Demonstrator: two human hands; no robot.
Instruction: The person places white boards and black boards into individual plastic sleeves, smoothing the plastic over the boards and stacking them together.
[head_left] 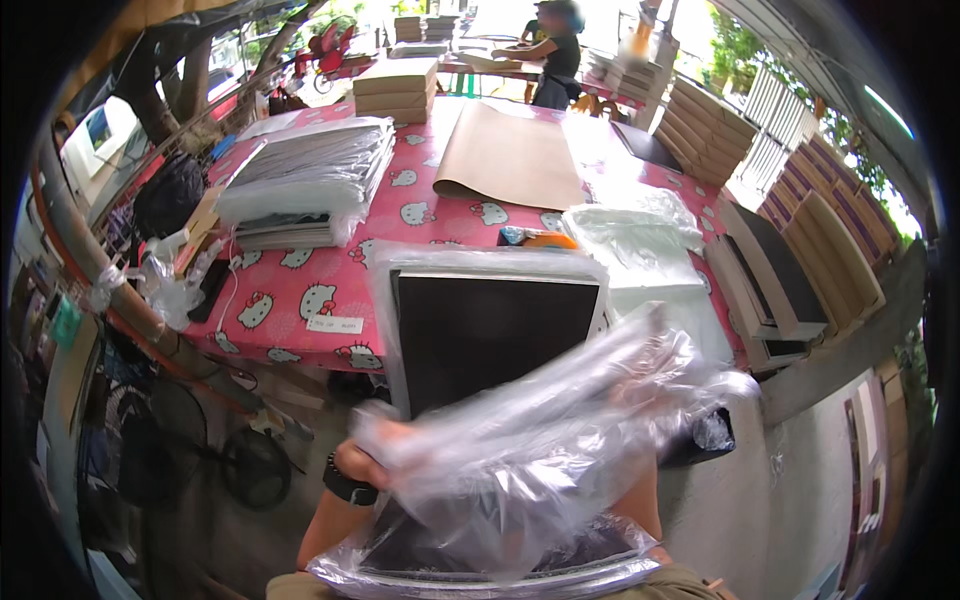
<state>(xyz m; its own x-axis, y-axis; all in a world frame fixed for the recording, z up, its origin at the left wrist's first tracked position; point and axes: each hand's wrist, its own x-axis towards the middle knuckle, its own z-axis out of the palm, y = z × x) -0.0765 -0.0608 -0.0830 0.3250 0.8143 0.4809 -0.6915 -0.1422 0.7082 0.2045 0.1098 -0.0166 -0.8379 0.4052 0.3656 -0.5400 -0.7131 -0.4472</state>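
Observation:
A clear plastic bag, blurred by motion, stretches between my two hands. My left hand, with a dark band at the wrist, is closed on its left end. My right hand shows only dimly through the film at the raised right end, seemingly gripping it. Below, a dark flat panel in clear plastic lies across my lap. Just beyond the bag, a black panel with a pale frame rests at the table's near edge on clear wrapping; the bag hides its lower right part.
A pink patterned cloth covers the table. On it are a stack of plastic-wrapped panels, brown paper, clear bags and cardboard boxes. Boxes stand at right. A person stands at the far end.

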